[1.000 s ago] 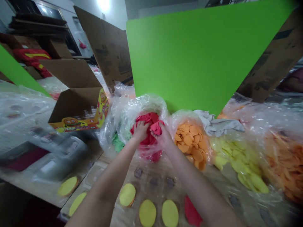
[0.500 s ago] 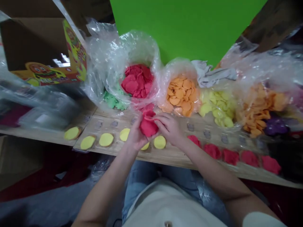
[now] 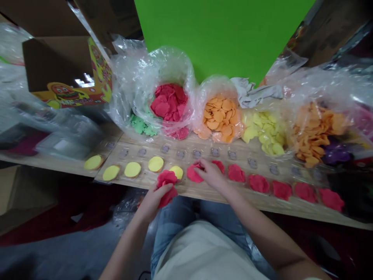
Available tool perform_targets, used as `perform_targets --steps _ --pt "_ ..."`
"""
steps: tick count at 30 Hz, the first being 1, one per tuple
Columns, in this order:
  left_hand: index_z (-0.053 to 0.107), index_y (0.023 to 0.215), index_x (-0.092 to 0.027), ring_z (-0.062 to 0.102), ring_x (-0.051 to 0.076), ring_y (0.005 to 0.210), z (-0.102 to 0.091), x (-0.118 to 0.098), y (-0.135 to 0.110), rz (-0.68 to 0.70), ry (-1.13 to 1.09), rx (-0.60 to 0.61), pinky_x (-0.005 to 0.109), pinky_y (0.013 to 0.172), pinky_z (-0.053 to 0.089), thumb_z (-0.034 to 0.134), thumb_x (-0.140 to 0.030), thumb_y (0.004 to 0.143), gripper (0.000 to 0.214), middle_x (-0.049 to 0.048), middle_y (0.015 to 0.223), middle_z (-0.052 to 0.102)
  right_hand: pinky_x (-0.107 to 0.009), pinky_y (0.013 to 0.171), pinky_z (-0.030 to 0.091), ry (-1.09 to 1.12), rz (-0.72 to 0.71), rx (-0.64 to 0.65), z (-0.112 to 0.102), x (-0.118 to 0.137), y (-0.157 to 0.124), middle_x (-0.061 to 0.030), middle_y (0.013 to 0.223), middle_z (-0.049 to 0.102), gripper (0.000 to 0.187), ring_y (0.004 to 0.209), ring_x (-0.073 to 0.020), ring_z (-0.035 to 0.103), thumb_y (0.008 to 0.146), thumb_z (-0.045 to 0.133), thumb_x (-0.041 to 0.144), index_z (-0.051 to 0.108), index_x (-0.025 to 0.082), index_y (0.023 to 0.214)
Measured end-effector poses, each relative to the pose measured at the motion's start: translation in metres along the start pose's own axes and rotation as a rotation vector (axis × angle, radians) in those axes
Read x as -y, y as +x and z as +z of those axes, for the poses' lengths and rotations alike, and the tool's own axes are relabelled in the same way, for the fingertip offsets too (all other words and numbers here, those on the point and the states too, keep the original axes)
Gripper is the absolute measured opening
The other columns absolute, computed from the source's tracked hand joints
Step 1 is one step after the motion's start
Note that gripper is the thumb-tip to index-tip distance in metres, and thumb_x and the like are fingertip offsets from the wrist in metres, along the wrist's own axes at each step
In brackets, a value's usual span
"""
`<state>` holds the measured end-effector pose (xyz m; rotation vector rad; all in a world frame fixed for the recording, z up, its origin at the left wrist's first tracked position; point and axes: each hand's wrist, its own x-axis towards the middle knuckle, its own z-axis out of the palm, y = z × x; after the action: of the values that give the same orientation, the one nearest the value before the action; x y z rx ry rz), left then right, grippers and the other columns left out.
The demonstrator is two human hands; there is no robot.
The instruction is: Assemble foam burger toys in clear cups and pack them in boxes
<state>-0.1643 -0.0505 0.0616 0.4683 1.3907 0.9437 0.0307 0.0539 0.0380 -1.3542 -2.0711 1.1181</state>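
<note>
While the left hand (image 3: 152, 203) squeezes red dough (image 3: 166, 187), the right hand (image 3: 212, 174) presses a red disc (image 3: 193, 173)

The left hand is clamped around the ragged lump of dough, its fingers curled over it, above the near edge of the worktop (image 3: 291, 207). The right hand is well apart from it, with its fingers spread on top of the red disc and another red disc (image 3: 219, 166) just beside them.

Both hands work over a clear plastic tray (image 3: 180, 154) with rows of small round hollows. Yellow discs (image 3: 132, 169) lie in a line to the left of the right hand, and the nearest one touches the lump. A row of red pieces (image 3: 258, 183) runs off to the right.

Behind them, clear plastic bags hold red discs (image 3: 169, 105), orange discs (image 3: 220, 117) and yellow discs (image 3: 264, 132). A cardboard box (image 3: 70, 72) at back left has a cartoon burger (image 3: 65, 92) printed on it, but its lettering is too blurred to read.
</note>
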Motion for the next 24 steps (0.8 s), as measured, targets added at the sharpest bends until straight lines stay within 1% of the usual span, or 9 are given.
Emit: perform_targets --steps 3,5,7,10,13,15,17,20,24 --pt "0.057 0.099 -0.016 0.058 0.012 0.064 0.009 0.003 0.000 0.219 0.330 0.045 0.022 0.058 0.046 0.055 -0.027 0.076 0.025 0.0012 0.075 0.062 -0.033 0.082 0.041 -0.296 -0.093 -0.034 0.009 -0.003 0.006 -0.0074 0.089 0.064 0.014 0.089 -0.0191 0.054 0.081 0.050 0.017 0.061 0.016 0.090" --pt "0.057 0.099 -0.017 0.059 0.017 0.087 0.019 0.001 0.000 0.408 0.584 0.124 0.028 0.076 0.047 0.050 -0.020 0.076 0.025 0.0049 0.095 0.063 -0.033 0.084 0.040 -0.371 -0.137 -0.064 0.010 -0.006 0.007 -0.0075 0.092 0.063 0.015 0.092 -0.0198 0.052 0.082 0.050 0.017 0.061 0.016 0.092" --pt "0.057 0.097 -0.018 0.053 0.020 0.106 0.030 -0.002 0.000 0.542 0.823 0.179 0.032 0.089 0.042 0.047 -0.014 0.074 0.026 0.0075 0.115 0.057 -0.033 0.086 0.041 -0.439 -0.181 -0.129 0.007 -0.008 0.003 -0.0073 0.098 0.062 0.021 0.094 -0.0198 0.051 0.083 0.050 0.020 0.059 0.016 0.102" --pt "0.054 0.098 -0.020 0.052 0.022 0.109 0.043 -0.003 0.000 0.593 1.138 0.225 0.034 0.088 0.043 0.046 -0.013 0.073 0.027 0.0073 0.130 0.047 -0.035 0.092 0.038 -0.524 -0.191 -0.262 0.000 -0.012 -0.014 -0.0085 0.110 0.059 0.029 0.104 -0.0202 0.048 0.086 0.046 0.022 0.056 0.016 0.113" --pt "0.051 0.105 -0.020 0.053 0.024 0.109 0.049 0.001 0.002 0.609 1.363 0.272 0.035 0.085 0.047 0.047 -0.015 0.072 0.033 0.0078 0.137 0.040 -0.041 0.100 0.031 -0.671 -0.169 -0.275 -0.001 -0.018 -0.037 -0.0091 0.123 0.053 0.035 0.118 -0.0242 0.039 0.085 0.042 0.016 0.054 0.018 0.118" --pt "0.047 0.113 -0.019 0.050 0.025 0.113 0.051 0.005 0.004 0.620 1.455 0.253 0.036 0.086 0.047 0.046 -0.014 0.072 0.041 0.0092 0.139 0.037 -0.048 0.103 0.025 -0.782 -0.149 -0.214 0.002 -0.020 -0.047 -0.0098 0.133 0.045 0.044 0.128 -0.0293 0.027 0.082 0.043 0.013 0.049 0.019 0.125" --pt "0.043 0.119 -0.017 0.049 0.025 0.115 0.053 0.008 0.007 0.619 1.511 0.189 0.037 0.085 0.048 0.044 -0.013 0.074 0.045 0.0111 0.140 0.035 -0.053 0.103 0.020 -0.865 -0.127 -0.161 0.007 -0.020 -0.052 -0.0107 0.139 0.037 0.050 0.133 -0.0331 0.017 0.081 0.045 0.011 0.044 0.020 0.130" --pt "0.043 0.118 -0.016 0.048 0.024 0.117 0.055 0.010 0.010 0.609 1.522 0.135 0.036 0.085 0.048 0.043 -0.013 0.076 0.042 0.0124 0.141 0.033 -0.056 0.104 0.017 -0.917 -0.116 -0.147 0.011 -0.016 -0.052 -0.0114 0.143 0.031 0.054 0.134 -0.0350 0.013 0.081 0.046 0.012 0.039 0.023 0.134" --pt "0.045 0.117 -0.018 0.044 0.022 0.121 0.055 0.012 0.008 0.593 1.389 0.146 0.035 0.090 0.045 0.045 -0.013 0.077 0.041 0.0105 0.142 0.031 -0.057 0.104 0.015 -0.909 -0.134 -0.126 0.016 -0.010 -0.052 -0.0104 0.144 0.028 0.054 0.134 -0.0350 0.010 0.082 0.048 0.017 0.038 0.025 0.134"
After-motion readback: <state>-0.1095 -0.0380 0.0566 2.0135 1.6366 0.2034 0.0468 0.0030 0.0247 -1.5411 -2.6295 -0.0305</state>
